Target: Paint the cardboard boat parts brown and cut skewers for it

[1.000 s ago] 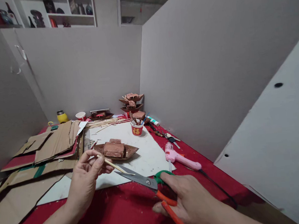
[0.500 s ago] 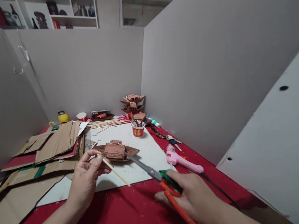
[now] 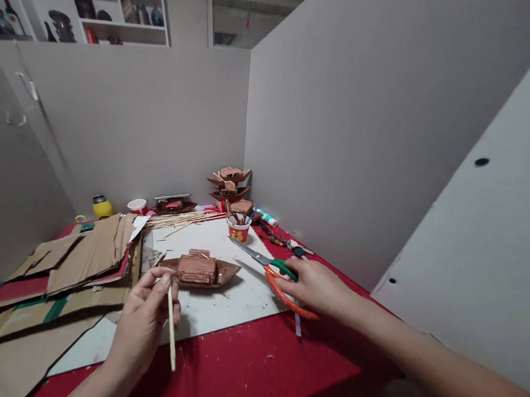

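Between thumb and fingers, my left hand (image 3: 146, 309) pinches a thin pale wooden stick (image 3: 171, 332) that hangs down toward the table's front. My right hand (image 3: 314, 286) holds scissors (image 3: 262, 260) with one green and one orange handle; their blades point away and to the left, over the white board (image 3: 209, 314). Just beyond my left hand rests a brown model boat (image 3: 200, 269) with a reddish-brown cabin. A red paper cup (image 3: 239, 230) with brushes or sticks in it stands past the scissors' tips. My right hand and forearm hide the pink glue gun.
Cut cardboard sheets (image 3: 87, 253) are piled on the left. Behind the board lie many thin sticks (image 3: 184, 218). More model boats (image 3: 229, 186) are stacked at the back corner, beside the grey partition (image 3: 332, 127). A yellow bottle (image 3: 103, 207) and a white-rimmed cup (image 3: 137, 206) stand at the back left.
My right hand has moved the scissors forward, away from the boat, and now covers the glue gun. The stick in my left hand has swung from slanting right to hanging nearly straight down.
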Tool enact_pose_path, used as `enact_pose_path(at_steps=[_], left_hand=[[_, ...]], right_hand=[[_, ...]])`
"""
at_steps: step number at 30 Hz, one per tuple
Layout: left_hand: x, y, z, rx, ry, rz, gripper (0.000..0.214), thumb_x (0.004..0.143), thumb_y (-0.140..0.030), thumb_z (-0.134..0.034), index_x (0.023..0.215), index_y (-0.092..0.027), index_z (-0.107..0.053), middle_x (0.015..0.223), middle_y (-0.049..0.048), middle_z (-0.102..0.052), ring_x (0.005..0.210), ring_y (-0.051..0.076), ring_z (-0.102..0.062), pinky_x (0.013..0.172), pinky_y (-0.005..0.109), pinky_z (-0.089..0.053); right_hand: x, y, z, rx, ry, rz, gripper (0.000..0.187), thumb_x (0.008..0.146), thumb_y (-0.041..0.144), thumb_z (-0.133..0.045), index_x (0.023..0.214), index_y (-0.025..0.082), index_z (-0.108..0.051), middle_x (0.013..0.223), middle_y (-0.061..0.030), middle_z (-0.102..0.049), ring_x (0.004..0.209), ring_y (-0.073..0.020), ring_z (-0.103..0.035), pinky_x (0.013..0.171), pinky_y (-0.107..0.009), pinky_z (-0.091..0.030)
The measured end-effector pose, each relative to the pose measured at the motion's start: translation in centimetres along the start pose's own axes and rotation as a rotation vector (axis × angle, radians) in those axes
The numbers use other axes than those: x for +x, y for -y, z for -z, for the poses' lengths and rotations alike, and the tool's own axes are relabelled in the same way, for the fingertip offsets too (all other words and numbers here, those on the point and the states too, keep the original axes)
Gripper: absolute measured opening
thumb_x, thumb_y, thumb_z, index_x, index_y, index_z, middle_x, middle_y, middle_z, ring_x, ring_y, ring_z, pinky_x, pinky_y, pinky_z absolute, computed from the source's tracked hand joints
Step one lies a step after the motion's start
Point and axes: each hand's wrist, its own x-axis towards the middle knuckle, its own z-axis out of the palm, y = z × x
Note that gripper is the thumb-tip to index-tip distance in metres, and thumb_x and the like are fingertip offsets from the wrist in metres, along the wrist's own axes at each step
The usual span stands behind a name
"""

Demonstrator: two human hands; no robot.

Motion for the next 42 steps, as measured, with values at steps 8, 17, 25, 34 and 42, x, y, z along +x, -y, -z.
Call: enact_pose_path(at_steps=[8, 17, 25, 34, 42], left_hand=[[0.1, 0.4, 0.1, 0.093, 0.001, 0.068, 0.042, 0.073, -0.047, -0.083, 0.097, -0.017, -0.066, 0.054, -0.009, -0.053, 0.038, 0.003, -0.039, 0.04, 0.015, -0.027], [0.2, 0.9, 0.0, 0.112, 0.042, 0.142, 0.055, 0.066, -0.052, -0.086, 0.103, -0.017, -0.067, 0.054, -0.008, -0.053, 0.041, 0.005, -0.038, 0.042, 0.018, -0.025], [0.7, 0.9, 0.3, 0.099, 0.058, 0.162, 0.058, 0.062, -0.056, -0.087, 0.1, -0.017, -0.066, 0.053, -0.0081, -0.055, 0.037, 0.005, -0.039, 0.041, 0.018, -0.025], [1.1, 1.3, 0.8, 0.127, 0.057, 0.16, 0.059, 0.065, -0.056, -0.084, 0.103, -0.017, -0.063, 0.058, -0.0048, -0.062, 0.039, 0.006, -0.044, 0.042, 0.018, -0.027], [1.1, 1.5, 1.0, 0.068, 0.111, 0.164, 0.05, 0.071, -0.053, -0.082, 0.102, -0.018, -0.065, 0.057, -0.0051, -0.061, 0.039, 0.006, -0.046, 0.041, 0.017, -0.025]], right_hand=[[5.7, -0.1, 1.7, -0.24, 0.147, 0.078, 0.029, 0.099, 0.037, -0.063, 0.121, 0.018, -0.065, 0.122, -0.0085, -0.068, 0.102, -0.022, -0.069, 0.089, -0.044, -0.058], [10.3, -0.5, 1.5, -0.245, 0.191, 0.244, 0.032, 0.099, 0.034, -0.064, 0.127, 0.019, -0.063, 0.129, -0.0096, -0.065, 0.108, -0.024, -0.068, 0.09, -0.045, -0.058], [9.2, -0.3, 0.8, -0.146, 0.102, 0.237, 0.031, 0.099, 0.034, -0.063, 0.125, 0.019, -0.063, 0.127, -0.0093, -0.066, 0.105, -0.0233, -0.068, 0.089, -0.045, -0.058], [9.9, 7.1, -0.4, 0.051, 0.15, 0.372, 0.031, 0.098, 0.034, -0.065, 0.124, 0.016, -0.064, 0.123, -0.0083, -0.068, 0.102, -0.0232, -0.069, 0.086, -0.043, -0.059], [10.7, 11.2, -0.7, 0.015, 0.223, 0.349, 0.031, 0.098, 0.034, -0.065, 0.125, 0.018, -0.064, 0.127, -0.0087, -0.066, 0.105, -0.0242, -0.068, 0.088, -0.044, -0.059]])
